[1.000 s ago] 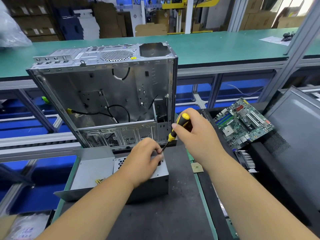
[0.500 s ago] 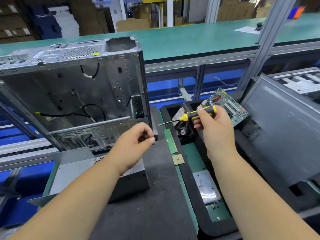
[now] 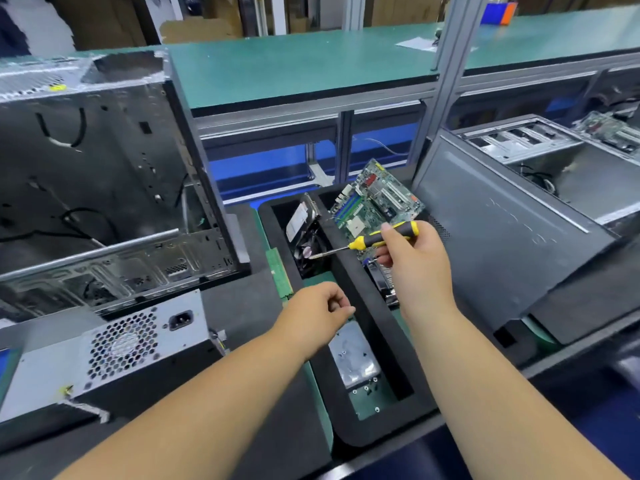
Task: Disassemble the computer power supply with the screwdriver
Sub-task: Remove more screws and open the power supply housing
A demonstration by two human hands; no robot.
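The grey power supply (image 3: 138, 348) lies on the dark mat at lower left, its honeycomb fan grille and power socket facing me. My right hand (image 3: 412, 261) grips a yellow-and-black screwdriver (image 3: 377, 239), tip pointing left over a black tray (image 3: 360, 282). My left hand (image 3: 318, 313) hovers above that tray's left compartment, thumb and fingers pinched together; whether something small sits between them I cannot tell. Both hands are well right of the power supply.
An empty metal computer case (image 3: 104, 188) stands upright at left behind the power supply. In the tray lie a green motherboard (image 3: 374, 199), a fan, a metal plate (image 3: 353, 358) and several screws. A grey case panel (image 3: 502, 237) leans at right; another open chassis (image 3: 554, 157) sits behind it.
Both hands left the power supply and swung right to the black tray. The screwdriver lifted off the unit; my left hand came away pinched shut. My view turned right.
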